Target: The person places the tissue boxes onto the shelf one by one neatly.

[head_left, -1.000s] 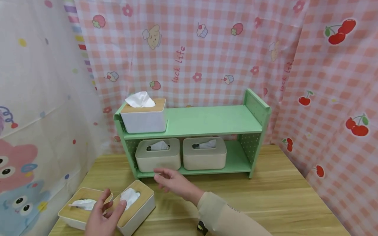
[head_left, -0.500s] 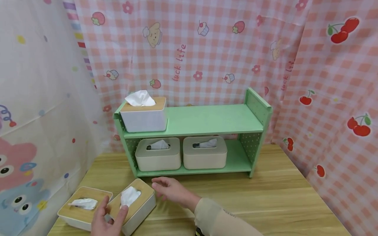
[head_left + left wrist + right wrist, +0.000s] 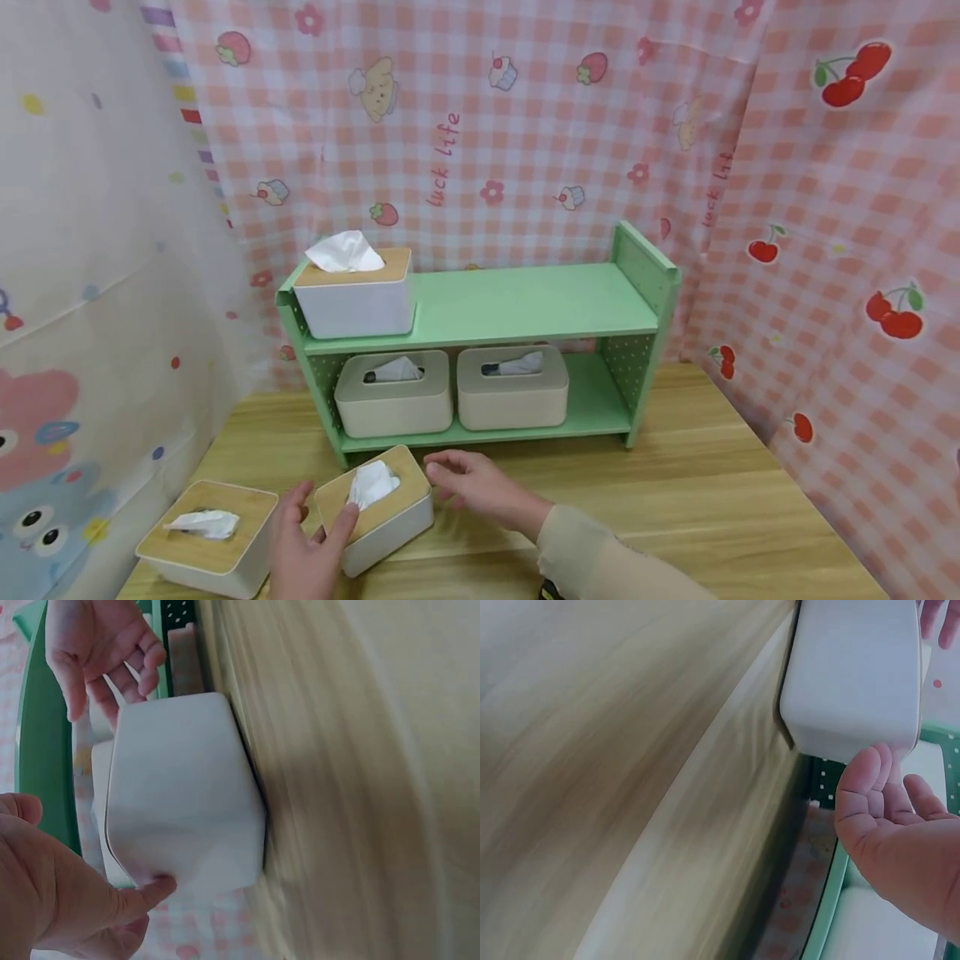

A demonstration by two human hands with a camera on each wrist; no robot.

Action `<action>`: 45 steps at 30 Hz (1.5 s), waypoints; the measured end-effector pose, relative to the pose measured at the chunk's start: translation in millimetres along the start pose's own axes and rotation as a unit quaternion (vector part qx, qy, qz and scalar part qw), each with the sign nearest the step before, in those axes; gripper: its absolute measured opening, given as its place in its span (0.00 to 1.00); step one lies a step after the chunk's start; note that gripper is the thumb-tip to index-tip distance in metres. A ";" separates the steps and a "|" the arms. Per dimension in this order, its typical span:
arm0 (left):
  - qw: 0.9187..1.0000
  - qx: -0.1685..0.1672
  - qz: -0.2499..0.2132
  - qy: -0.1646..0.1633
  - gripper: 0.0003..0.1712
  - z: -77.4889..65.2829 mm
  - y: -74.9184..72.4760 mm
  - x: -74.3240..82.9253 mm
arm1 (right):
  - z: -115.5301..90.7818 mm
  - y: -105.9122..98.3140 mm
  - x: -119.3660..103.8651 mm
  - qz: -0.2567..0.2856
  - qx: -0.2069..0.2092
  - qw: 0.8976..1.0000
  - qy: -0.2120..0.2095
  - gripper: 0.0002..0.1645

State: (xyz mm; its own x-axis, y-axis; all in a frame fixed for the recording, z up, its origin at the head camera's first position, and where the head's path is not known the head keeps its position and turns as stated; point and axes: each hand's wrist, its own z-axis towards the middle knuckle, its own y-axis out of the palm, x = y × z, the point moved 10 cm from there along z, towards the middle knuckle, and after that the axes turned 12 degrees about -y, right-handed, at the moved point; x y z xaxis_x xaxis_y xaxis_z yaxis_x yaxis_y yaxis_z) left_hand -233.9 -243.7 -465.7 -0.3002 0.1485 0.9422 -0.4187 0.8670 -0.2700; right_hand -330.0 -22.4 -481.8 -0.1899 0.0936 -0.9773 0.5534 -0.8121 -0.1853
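A white tissue box (image 3: pixel 393 532) with a wood-coloured lid and a tissue (image 3: pixel 372 483) poking from its slot sits at an angle between the hands. At its left end is my left hand (image 3: pixel 309 546), thumb spread from the fingers. In the left wrist view a fingertip of it presses on the white wall (image 3: pixel 180 795) of the box near that end. My right hand (image 3: pixel 487 492) is at the opposite end, its loosely bent fingers (image 3: pixel 862 769) right at the corner. Farther left on the table lies a second wood-lidded tissue box (image 3: pixel 217 550).
Behind the hands stands a green two-tier shelf (image 3: pixel 525 300). Its top tier bears a tall wood-lidded tissue box (image 3: pixel 356 308) at the left; two beige tissue boxes (image 3: pixel 393 408) (image 3: pixel 513 400) fill the lower tier's left and middle. Patterned curtains (image 3: pixel 487 125) enclose the wooden table (image 3: pixel 675 500).
The tissue box between the hands has shifted right, away from the second one, and turned clockwise. Both hands have moved right with it, after the right hand came down toward its end.
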 end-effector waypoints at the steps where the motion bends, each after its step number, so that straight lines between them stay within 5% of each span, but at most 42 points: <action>1: 1.000 -0.009 0.009 0.000 0.46 0.3 4.3 1.4 | -3.3 -3.7 0.4 0.000 -0.001 1.000 0.000 0.31; 12: 0.994 -0.089 0.036 0.051 0.45 0.9 62.3 18.8 | -47.4 -53.0 -1.1 -0.026 0.002 0.999 0.025 0.34; 19: 0.988 -0.142 0.017 0.052 0.46 2.5 93.1 24.8 | -76.7 -91.0 6.1 -0.037 0.020 0.999 0.035 0.36; 31: 0.966 -0.252 0.055 0.021 0.48 0.5 109.9 3.2 | -92.8 -123.2 32.1 -0.016 0.012 0.998 0.057 0.38; 39: 0.940 -0.337 0.051 0.014 0.52 -7.2 123.7 -6.6 | -92.4 -119.3 46.6 0.039 -0.015 0.995 0.085 0.44; 45: 0.931 -0.363 0.041 -0.030 0.55 -7.7 131.3 -18.5 | -93.4 -114.6 58.7 0.070 -0.032 0.991 0.105 0.46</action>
State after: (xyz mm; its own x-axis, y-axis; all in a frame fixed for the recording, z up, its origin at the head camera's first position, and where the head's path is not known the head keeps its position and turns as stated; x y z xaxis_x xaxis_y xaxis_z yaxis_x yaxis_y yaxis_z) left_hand -276.8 -129.0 -517.1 -0.3614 0.2205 0.9060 0.2899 0.9500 -0.1156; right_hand -328.8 129.9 -527.5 0.0617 0.1051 -0.9925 0.6140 -0.7880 -0.0453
